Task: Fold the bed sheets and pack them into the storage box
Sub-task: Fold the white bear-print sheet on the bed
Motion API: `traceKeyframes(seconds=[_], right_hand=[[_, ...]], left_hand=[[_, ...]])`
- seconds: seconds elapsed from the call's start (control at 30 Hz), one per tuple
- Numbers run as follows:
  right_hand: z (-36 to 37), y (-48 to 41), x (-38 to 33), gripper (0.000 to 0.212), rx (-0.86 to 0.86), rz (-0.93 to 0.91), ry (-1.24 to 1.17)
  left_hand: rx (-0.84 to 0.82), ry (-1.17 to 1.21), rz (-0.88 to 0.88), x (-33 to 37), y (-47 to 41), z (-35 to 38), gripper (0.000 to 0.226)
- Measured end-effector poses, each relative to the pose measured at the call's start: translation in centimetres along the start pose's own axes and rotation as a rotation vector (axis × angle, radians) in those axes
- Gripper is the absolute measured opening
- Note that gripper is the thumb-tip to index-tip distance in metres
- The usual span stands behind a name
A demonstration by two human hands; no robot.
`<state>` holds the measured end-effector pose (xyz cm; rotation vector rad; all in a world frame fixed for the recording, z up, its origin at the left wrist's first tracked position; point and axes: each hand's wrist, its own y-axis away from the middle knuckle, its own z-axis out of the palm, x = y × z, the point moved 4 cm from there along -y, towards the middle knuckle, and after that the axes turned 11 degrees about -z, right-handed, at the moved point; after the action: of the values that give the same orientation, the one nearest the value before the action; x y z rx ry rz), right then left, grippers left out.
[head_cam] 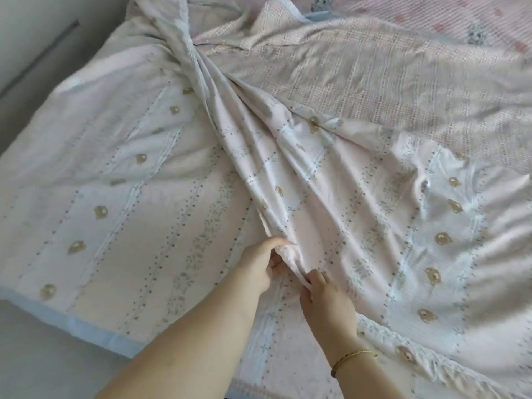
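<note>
Pinching a gathered fold of the pink patterned bed sheet (316,174), the left hand (263,262) and the right hand (326,295) sit close together by the near side of the bed (95,331), fingers and thumbs curled round the cloth. From that grip the sheet rises in a bunched ridge whose long axis runs away and leftward to the far top of the view, its remainder spread flat either side. A checked cover (388,82) lies beyond it on the right
</note>
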<state>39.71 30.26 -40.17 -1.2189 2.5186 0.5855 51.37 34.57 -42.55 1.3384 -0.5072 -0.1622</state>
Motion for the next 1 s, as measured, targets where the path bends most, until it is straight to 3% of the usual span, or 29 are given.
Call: traceKeyframes(seconds=[0.1,0.27,0.33,0.43,0.57,0.7,0.77,0.87,1.0], right_hand=[[0.1,0.7,-1.3,0.018,0.086,-0.084,0.025],[1.4,2.4,-1.9,0.003,0.175,-0.133,-0.024],[1.4,2.4,-2.0,0.009,0.201,-0.135,-0.013],[1.5,2.7,-2.1,0.020,0.223,-0.166,0.005],[1.5,4.0,-2.7,0.026,0.214,-0.265,0.041],[2.0,5.4,-3.3,0.027,0.219,-0.364,-0.010],[2.8,6.1,-3.2,0.022,0.189,-0.401,-0.009],[4.2,6.5,-2.6,0.018,0.133,-0.406,0.035],[5.1,6.4,-2.5,0.027,0.113,-0.405,0.051]], left_hand=[[-0.008,0.013,-0.001,1.8,-0.7,-0.5,0.016],[-0.018,-0.035,-0.004,3.6,-1.3,-0.6,0.008],[0.010,-0.057,0.034,4.3,-1.7,-1.1,0.019],[0.028,-0.033,0.081,5.2,-1.3,-2.5,0.010],[0.026,-0.025,0.101,4.5,0.3,-5.2,0.039],[0.001,0.089,0.153,2.3,2.3,-8.4,0.030],[0.060,0.104,0.176,0.8,2.6,-10.1,0.027],[0.222,0.047,0.196,-1.3,2.6,-12.5,0.007],[0.371,-0.126,0.264,-1.6,2.1,-13.2,0.004]])
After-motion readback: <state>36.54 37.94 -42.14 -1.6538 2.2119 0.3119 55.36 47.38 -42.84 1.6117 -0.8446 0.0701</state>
